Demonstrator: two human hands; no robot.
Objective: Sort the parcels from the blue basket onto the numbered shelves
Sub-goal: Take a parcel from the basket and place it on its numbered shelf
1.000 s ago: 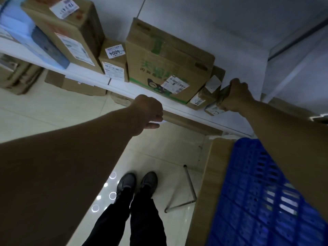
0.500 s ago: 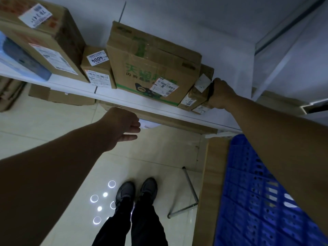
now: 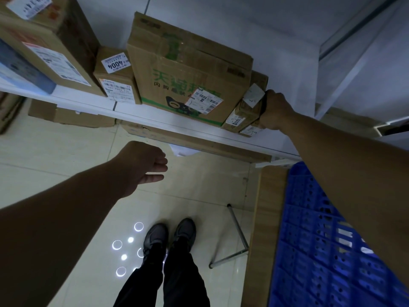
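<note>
The right hand (image 3: 274, 110), in the upper right of the frame, is clenched round the right end of a small parcel (image 3: 249, 117) and presses it against the large green-printed box (image 3: 188, 74) on the white shelf (image 3: 155, 119). A second earlier this parcel was still out at the shelf's front edge; now it sits snug beside the big box, so the placing looks all but done and only the letting go remains. The left hand (image 3: 145, 163), at the middle of the frame, is empty with its fingers loosely curled; it has dropped away from the shelf edge and hangs over the floor (image 3: 66, 156). The blue basket (image 3: 327, 240) fills the lower right on a wooden surface (image 3: 266, 218), and I judge the next parcel will come from there. The box marked 4004 (image 3: 115, 76) stands left of the big one.
</note>
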